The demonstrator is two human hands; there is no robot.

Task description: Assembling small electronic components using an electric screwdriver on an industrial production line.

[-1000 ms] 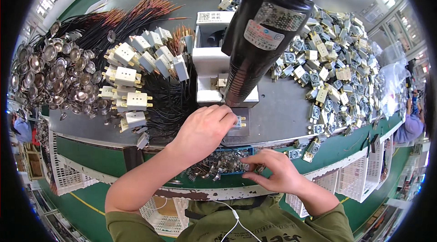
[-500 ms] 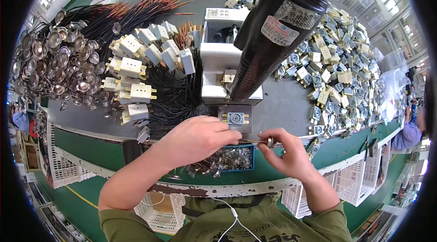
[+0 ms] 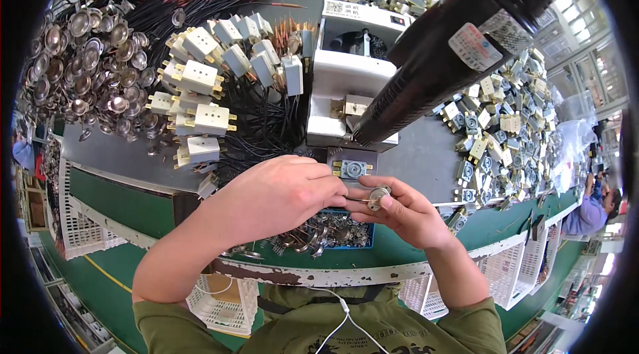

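Note:
Between the thumb and fingers of my right hand (image 3: 418, 219) is a round, shiny metal disc (image 3: 379, 198), its face turned up. A thin dark stem (image 3: 358, 200) runs from the disc to my left hand (image 3: 293, 189), whose thumb and forefinger pinch its other end. Both hands are close together at the front edge of the workbench. Just beyond them, a grey switch housing (image 3: 354, 169) with brass tabs lies on a small metal plate. Below the hands, a blue tray (image 3: 370, 233) of small metal parts is partly covered by more discs.
A black electric screwdriver (image 3: 439, 61) hangs slanting over a white metal fixture (image 3: 349, 74) that holds a housing (image 3: 357, 105). Metal discs (image 3: 86, 54) with black leads pile up at left, beside finished-looking white-and-grey blocks (image 3: 200, 76). Loose housings (image 3: 492, 134) heap at right.
My right hand has moved left toward my left hand and turned, so the disc's face now shows. The whole view has shifted slightly, and the screwdriver appears farther right.

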